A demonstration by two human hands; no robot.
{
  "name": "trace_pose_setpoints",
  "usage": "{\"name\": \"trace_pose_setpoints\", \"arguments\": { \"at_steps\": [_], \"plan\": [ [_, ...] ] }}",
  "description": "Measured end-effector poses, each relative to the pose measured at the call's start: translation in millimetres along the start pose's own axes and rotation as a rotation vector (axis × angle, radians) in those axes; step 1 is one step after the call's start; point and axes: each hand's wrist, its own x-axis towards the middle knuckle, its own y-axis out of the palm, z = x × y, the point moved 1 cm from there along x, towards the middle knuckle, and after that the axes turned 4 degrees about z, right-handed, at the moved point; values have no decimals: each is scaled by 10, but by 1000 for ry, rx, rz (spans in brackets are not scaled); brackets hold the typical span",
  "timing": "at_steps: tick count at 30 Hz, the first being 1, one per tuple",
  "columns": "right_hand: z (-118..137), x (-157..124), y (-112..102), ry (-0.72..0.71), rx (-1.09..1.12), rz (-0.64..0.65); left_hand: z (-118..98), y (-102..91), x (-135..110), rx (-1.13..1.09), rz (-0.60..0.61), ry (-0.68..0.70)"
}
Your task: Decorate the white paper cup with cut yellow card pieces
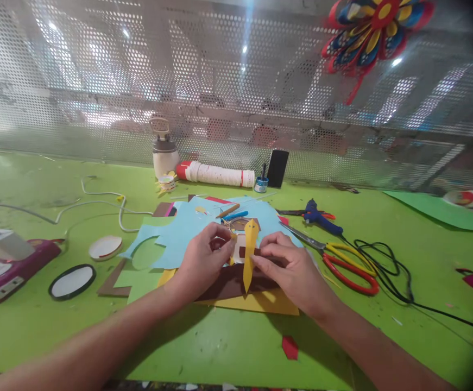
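My right hand (291, 263) pinches a long yellow paper cutout (250, 244) with a pointed lower end and small dark eye-like dots near its rounded top. A short dark brown strip (243, 252) crosses behind the cutout, close to those fingertips. To the left, my left hand (206, 255) has its thumb and forefinger pressed together; a bit of yellow shows at the tips, too small to make out. Beneath both hands lie a dark brown sheet (222, 289), a yellow sheet (260, 303) and cut light blue paper (171, 244).
Scissors (352, 266) and a blue glue gun (321, 220) with a black cord lie right. A purple power strip (36, 266), white cable (98, 203) and black-rimmed disc (72, 281) are left. A red scrap (289, 347) lies in front. Behind stands a perforated metal screen (220, 98).
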Motion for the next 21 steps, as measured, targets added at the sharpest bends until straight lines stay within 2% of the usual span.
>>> {"name": "trace_pose_setpoints", "arguments": {
  "at_steps": [7,17,21],
  "plan": [
    [-15,15,4,60,-35,10,-63,25,-31,-93,48,-125],
    [9,55,10,67,-177,126,-53,41,-51,-60,59,-119],
    [-21,86,29,116,-205,122,-43,51,-59,-59,77,-127]
  ]
}}
